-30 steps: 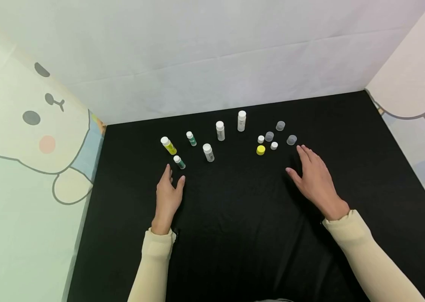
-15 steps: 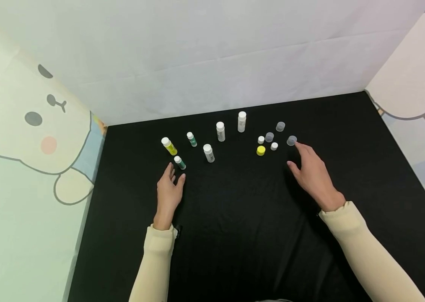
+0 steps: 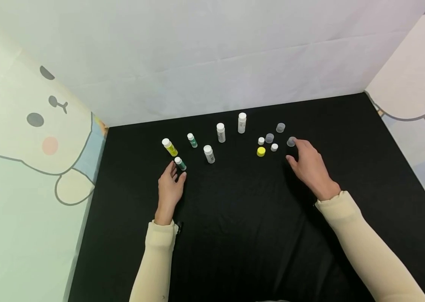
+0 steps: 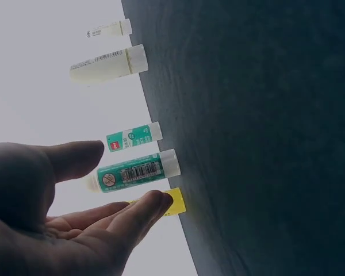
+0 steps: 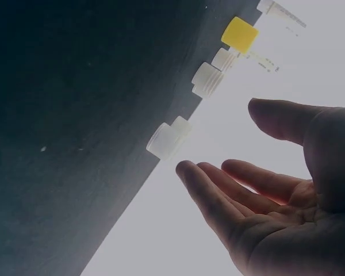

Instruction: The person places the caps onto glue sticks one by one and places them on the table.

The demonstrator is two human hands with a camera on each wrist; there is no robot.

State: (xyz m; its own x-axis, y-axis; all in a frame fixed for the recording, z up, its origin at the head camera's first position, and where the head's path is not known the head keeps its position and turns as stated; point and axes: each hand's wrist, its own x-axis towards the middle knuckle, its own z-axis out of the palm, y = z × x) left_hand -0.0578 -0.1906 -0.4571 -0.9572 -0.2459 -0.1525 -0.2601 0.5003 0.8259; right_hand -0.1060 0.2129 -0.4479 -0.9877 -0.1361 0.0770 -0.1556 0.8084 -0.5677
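Several glue sticks stand upright on the black table to the left and centre. My left hand (image 3: 169, 186) reaches towards the nearest green glue stick (image 3: 180, 163), thumb and fingers apart. In the left wrist view this green glue stick (image 4: 132, 171) shows a barcode, and the fingers partly cover the yellow glue stick (image 4: 178, 200) behind. My right hand (image 3: 310, 167) has its fingers at a translucent cap (image 3: 290, 141). In the right wrist view the fingers extend beside that translucent cap (image 5: 163, 141); whether they touch it I cannot tell. Neither hand grips anything.
Two more translucent caps, one being the rear cap (image 3: 280, 128), two white caps and a yellow cap (image 3: 260, 152) lie left of my right hand. White glue sticks, such as the rear one (image 3: 242, 123), stand mid-table. A white cloth wall (image 3: 197, 92) borders the back.
My right hand has moved forward and slightly left to the nearest translucent cap. The left hand has shifted slightly forward towards the green glue stick. The glue sticks and caps keep their places.
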